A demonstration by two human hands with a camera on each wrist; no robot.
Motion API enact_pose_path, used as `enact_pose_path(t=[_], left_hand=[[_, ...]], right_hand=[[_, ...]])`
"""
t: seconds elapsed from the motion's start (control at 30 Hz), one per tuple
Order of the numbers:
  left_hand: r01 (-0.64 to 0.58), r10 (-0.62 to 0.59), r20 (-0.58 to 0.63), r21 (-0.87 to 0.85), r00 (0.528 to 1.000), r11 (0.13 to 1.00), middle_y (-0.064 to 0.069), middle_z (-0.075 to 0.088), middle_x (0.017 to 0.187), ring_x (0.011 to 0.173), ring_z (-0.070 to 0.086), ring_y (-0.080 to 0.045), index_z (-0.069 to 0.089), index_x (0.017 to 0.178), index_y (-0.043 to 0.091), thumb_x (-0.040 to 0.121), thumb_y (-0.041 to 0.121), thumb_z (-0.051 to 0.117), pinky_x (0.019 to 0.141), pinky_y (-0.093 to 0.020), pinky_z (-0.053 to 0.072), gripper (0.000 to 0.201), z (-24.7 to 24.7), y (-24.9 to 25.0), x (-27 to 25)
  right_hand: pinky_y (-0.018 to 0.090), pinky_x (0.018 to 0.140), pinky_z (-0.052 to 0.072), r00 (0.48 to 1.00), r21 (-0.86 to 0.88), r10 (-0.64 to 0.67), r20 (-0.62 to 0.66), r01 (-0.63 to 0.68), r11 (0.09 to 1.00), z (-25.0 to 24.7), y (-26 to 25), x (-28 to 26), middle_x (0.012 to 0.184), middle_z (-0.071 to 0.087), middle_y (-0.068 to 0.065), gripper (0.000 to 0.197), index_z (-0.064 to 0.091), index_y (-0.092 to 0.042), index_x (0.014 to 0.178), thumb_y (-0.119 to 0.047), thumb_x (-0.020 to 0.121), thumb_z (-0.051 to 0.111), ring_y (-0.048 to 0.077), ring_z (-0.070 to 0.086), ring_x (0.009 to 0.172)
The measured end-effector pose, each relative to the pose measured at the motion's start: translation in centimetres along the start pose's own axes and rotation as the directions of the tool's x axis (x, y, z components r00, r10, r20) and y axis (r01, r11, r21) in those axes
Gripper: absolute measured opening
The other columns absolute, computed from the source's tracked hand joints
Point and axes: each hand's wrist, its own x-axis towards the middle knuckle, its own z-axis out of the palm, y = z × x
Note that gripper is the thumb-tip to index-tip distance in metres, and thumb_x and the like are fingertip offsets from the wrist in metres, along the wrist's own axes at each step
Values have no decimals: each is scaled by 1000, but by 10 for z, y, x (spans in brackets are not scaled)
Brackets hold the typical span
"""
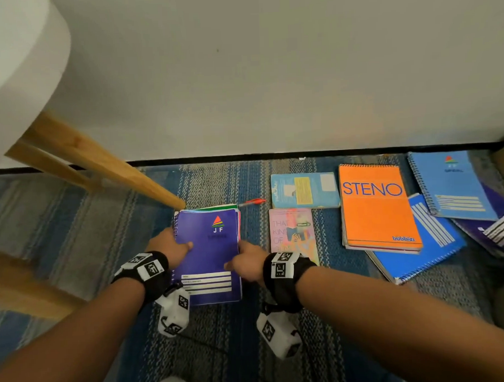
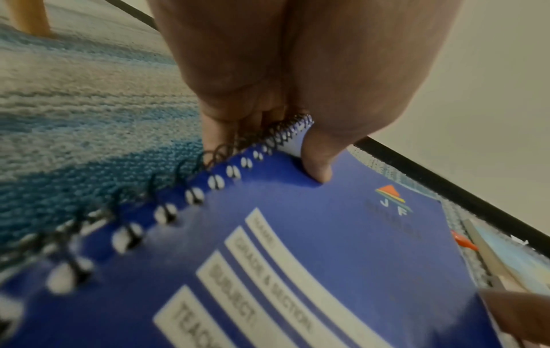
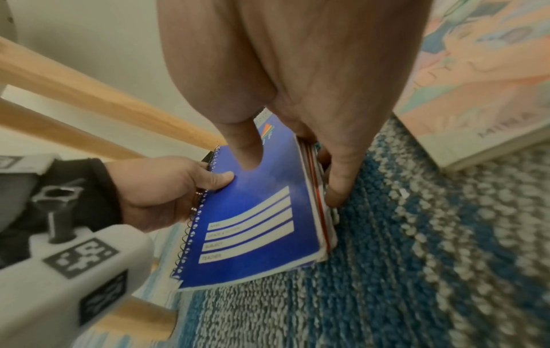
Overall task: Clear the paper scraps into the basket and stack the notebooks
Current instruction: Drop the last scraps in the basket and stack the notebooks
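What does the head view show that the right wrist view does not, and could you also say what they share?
Only the head view shows the orange steno pad, the red pen, the light blue book and the blue notebooks off to the right.

Only the right wrist view shows the right hand's fingers running down the stack's open edge to the rug, with red and white page edges under the top cover.

Both show the purple notebook on top of the stack, the left hand gripping its spiral side, the right hand, and the pink book.

Both forearms reach forward, left hand (image 1: 172,246) and right hand (image 1: 246,259) curled in grip.
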Motion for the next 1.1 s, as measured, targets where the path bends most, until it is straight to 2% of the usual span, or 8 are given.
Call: enact_pose_path(t=[0.1, 0.3, 0.43, 0.57, 0.67, 0.8, 0.93, 1.1], left_hand=[[11, -12, 41, 21, 999, 1000, -10, 66, 118, 107, 62, -31, 65, 118, 15, 84, 34, 68, 89, -34, 49, 39, 1, 3, -4], [89, -91, 86, 23, 992, 996, -13, 66, 117, 103, 63, -31, 64, 116, 10, 78, 33, 70, 88, -34, 51, 45, 4, 8, -4], [177, -176, 18, -61, 984, 982, -22, 47, 136, 119, 51, -38, 36, 138, 2, 75, 28, 72, 93, -38, 46, 77, -1, 30, -1], [-76, 96, -162, 124, 982, 989, -22, 39, 137, 124, 44, -41, 41, 136, 11, 81, 32, 65, 104, -43, 40, 64, -10, 73, -1], [-315, 365, -13, 479, 931, 819, -15, 52, 125, 117, 50, -35, 59, 117, 20, 81, 38, 59, 99, -42, 44, 40, -16, 116, 0], [-446, 476, 151, 664, 866, 601, -14, 64, 113, 102, 61, -33, 65, 102, 14, 85, 34, 50, 86, -36, 52, 30, -30, 183, -6], [-480, 484, 255, 765, 838, 429, -13, 66, 111, 101, 62, -31, 64, 106, 11, 90, 32, 50, 81, -31, 49, 29, -37, 250, -16], [-521, 555, 154, 608, 818, 599, -18, 66, 113, 101, 63, -35, 66, 109, 9, 89, 29, 53, 83, -34, 51, 32, -4, 302, -31]], right_hand=[[48, 85, 57, 1000, 89, -5, 14, 4, 996, -8, 3, -7, 121, 64, 7, 77, 58, -21, 119, -45, 45, 62, 31, 65, 103], [46, 79, 59, 993, -3, -82, 84, 83, 997, -35, -4, -35, 111, 69, 13, 41, 62, -7, 117, -25, 81, 53, 33, 68, 94], [45, 76, 60, 988, -79, -52, 144, 64, 995, -61, -12, -39, 98, 72, 17, 34, 65, 1, 108, -26, 91, 53, 33, 72, 85], [37, 68, 59, 995, -161, -94, 42, 100, 982, -117, -14, -54, 95, 72, 14, 29, 65, -4, 107, -26, 93, 54, 27, 70, 77], [42, 73, 61, 990, -235, -111, -84, 89, 968, -170, -1, -69, 96, 73, 12, 30, 68, -5, 102, -30, 94, 54, 30, 72, 81], [43, 76, 60, 972, -371, -80, -221, -8, 928, -241, 34, -86, 95, 74, 13, 35, 68, -7, 106, -36, 95, 53, 29, 72, 83], [44, 75, 60, 929, -371, -25, -368, -123, 920, -295, 83, -100, 92, 73, 15, 36, 70, -4, 97, -36, 93, 56, 32, 71, 80], [30, 58, 43, 836, -326, 88, -541, -305, 895, -312, 138, -103, 74, 57, 11, 39, 51, -8, 65, -37, 90, 60, 27, 54, 68]])
